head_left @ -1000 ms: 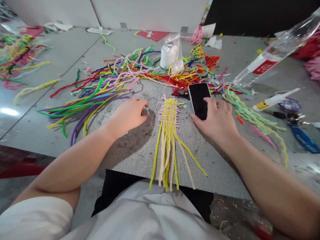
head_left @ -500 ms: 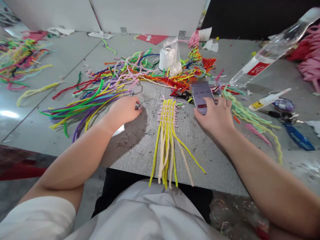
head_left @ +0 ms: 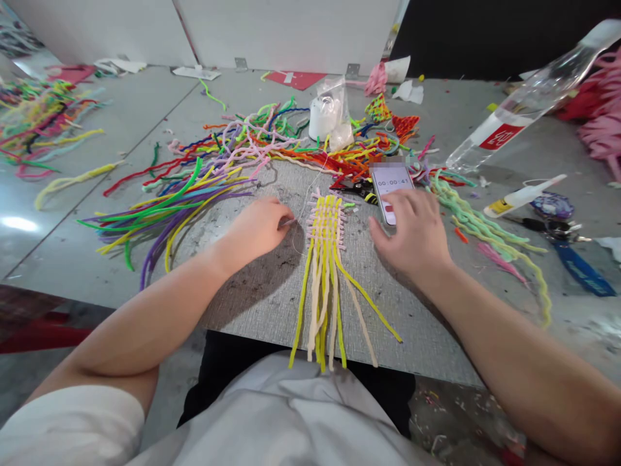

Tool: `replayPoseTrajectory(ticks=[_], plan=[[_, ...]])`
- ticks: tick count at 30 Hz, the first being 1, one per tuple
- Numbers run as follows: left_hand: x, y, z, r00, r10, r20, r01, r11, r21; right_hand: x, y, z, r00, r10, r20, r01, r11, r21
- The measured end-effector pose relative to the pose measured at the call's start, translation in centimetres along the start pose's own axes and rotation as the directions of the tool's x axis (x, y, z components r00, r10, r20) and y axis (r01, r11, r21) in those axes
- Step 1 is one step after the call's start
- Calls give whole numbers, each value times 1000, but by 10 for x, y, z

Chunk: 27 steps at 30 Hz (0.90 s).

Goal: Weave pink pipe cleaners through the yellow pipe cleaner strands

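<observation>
**Hands either side of a woven strip, right hand on a phone**

The left hand lies on the grey mat, knuckles up. Its fingers are curled in close together, with the tips just beside the left edge of the woven strip. Whether they pinch anything is too small to tell.

The strip sits in the middle of the mat, between the two hands. It is yellow, cream and pink, and its loose ends trail towards the near edge.

The right hand is spread loosely, thumb out to the left. Its fingertips rest on the near end of the phone without gripping it. The phone lies flat, just right of the strip's far end, with its screen lit.

A heap of coloured pipe cleaners spreads across the far left. Behind it stands a white roll in a plastic bag. On the right, a clear bottle lies on its side on the table, and a glue tube lies nearer.
</observation>
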<state>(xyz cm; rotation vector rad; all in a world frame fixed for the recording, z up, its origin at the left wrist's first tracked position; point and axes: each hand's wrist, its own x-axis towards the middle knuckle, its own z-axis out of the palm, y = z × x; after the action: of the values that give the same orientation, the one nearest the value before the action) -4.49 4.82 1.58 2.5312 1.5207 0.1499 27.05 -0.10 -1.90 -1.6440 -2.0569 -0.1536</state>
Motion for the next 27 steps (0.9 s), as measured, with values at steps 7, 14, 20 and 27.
replayPoseTrajectory(ticks=[7, 14, 20, 27], plan=[[-19, 20, 0, 993, 89, 78, -91, 996, 21, -16, -22, 11, 887, -459, 44, 401, 815, 419], [-18, 22, 2, 989, -137, 50, 127, 978, 168, -20, -40, 12, 814, -580, -42, 533, 716, 451], [-16, 21, -4, 984, -176, 40, 168, 974, 150, -25, -54, 9, 693, -721, 2, 637, 613, 467], [2, -15, -4, 968, -250, 9, 242, 948, 204, -26, -51, 5, 671, -742, 0, 661, 598, 454]])
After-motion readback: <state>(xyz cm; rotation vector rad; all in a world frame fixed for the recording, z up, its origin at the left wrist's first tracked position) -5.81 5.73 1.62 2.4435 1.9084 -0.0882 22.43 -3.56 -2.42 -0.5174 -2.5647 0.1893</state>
